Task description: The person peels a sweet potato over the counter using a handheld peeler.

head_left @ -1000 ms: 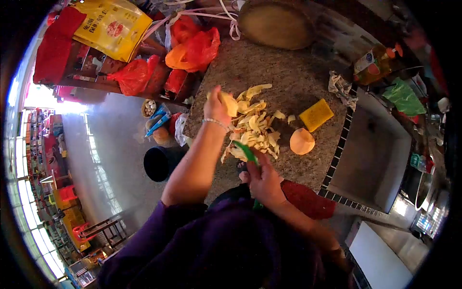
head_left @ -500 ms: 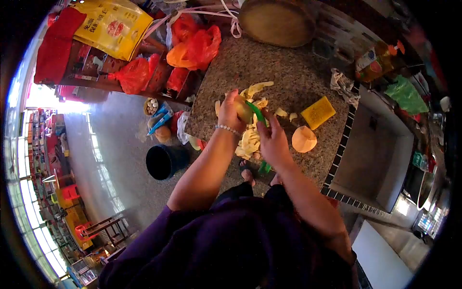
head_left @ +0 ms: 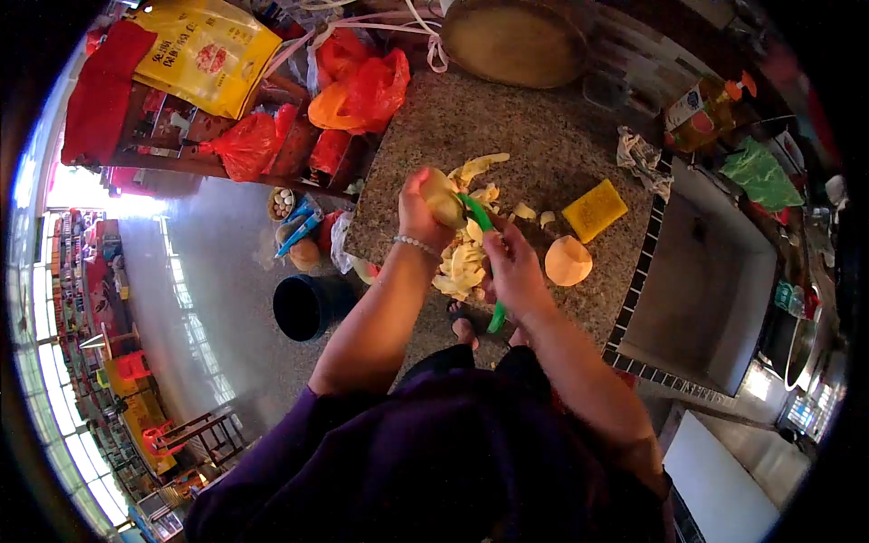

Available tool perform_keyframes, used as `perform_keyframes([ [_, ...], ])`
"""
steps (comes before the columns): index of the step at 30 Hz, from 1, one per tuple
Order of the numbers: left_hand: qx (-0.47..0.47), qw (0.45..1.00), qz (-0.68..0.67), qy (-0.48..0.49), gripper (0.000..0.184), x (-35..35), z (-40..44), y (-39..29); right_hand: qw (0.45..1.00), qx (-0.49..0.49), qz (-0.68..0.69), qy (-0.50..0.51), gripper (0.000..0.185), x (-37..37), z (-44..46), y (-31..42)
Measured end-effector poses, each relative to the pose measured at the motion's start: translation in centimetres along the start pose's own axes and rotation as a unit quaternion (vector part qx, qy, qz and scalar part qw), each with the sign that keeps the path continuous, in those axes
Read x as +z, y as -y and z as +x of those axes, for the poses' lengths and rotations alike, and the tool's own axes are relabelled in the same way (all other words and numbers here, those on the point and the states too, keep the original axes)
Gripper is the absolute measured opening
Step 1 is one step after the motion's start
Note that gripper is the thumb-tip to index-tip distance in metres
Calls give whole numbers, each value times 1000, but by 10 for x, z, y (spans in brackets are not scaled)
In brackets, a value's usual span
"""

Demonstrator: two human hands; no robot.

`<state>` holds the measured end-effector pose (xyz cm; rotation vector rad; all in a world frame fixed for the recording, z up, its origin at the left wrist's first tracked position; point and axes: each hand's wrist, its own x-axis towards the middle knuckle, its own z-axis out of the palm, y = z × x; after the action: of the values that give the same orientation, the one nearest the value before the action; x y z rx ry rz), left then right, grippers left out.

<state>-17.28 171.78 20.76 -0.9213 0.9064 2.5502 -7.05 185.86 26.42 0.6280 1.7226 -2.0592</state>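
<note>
My left hand (head_left: 419, 215), with a beaded bracelet at its wrist, is wrapped round a roundish yellow-green fruit or vegetable (head_left: 442, 195) whose kind I cannot make out. My right hand (head_left: 518, 270) grips a green peeler (head_left: 477, 210); its head is at the right side of the piece, and the other end of the handle sticks out below the hand. Beneath both hands, pale yellow peelings (head_left: 463, 268) lie heaped on the speckled stone counter (head_left: 434, 118). A peeled, pale orange round piece (head_left: 568, 261) rests to the right of my right hand.
Right of the peelings lies a yellow sponge (head_left: 595, 211), with crumpled plastic (head_left: 641, 161) behind it. A sink (head_left: 697, 271) adjoins the counter's right side. On the floor at left stands a dark bucket (head_left: 312, 306). Red plastic bags (head_left: 362, 90) sit at the back left.
My left hand has shifted slightly left with the yellow-green piece, which is turned to show more of its surface. The peeler is tilted differently, and more of its lower end shows.
</note>
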Motion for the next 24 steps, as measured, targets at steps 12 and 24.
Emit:
perform_keyframes([
  [12,-55,997,-43,29,35,-4,-7,-18,995,-51,-78,24,35,-12,-3,9],
  [24,1,999,-46,-8,33,-6,11,-44,955,-212,-206,-7,34,-3,-34,-9],
])
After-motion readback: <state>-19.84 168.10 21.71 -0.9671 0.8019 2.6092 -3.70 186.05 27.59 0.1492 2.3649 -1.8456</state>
